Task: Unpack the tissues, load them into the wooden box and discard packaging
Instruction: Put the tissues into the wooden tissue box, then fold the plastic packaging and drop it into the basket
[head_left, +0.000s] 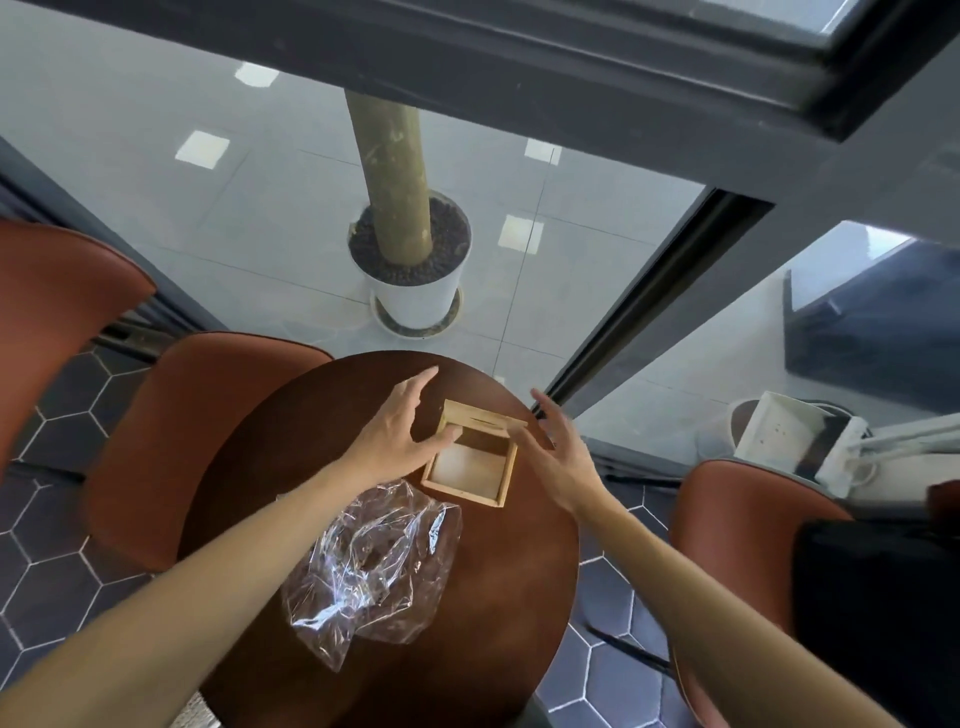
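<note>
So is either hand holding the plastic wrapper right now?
No, the plastic wrapper lies loose on the table, while the left hand and right hand are spread open beside the wooden box.

A round dark-wood counter (415, 649) stands on dark hexagonal floor tiles (57, 525). Rust-brown chairs (197, 441) ring it. Beyond it, past a dark-framed glass wall (639, 312), a white potted trunk (410, 260) stands on glossy pale tiles (156, 223).

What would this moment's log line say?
left hand open by box | right hand open | lid slid back | wrap on table
</note>
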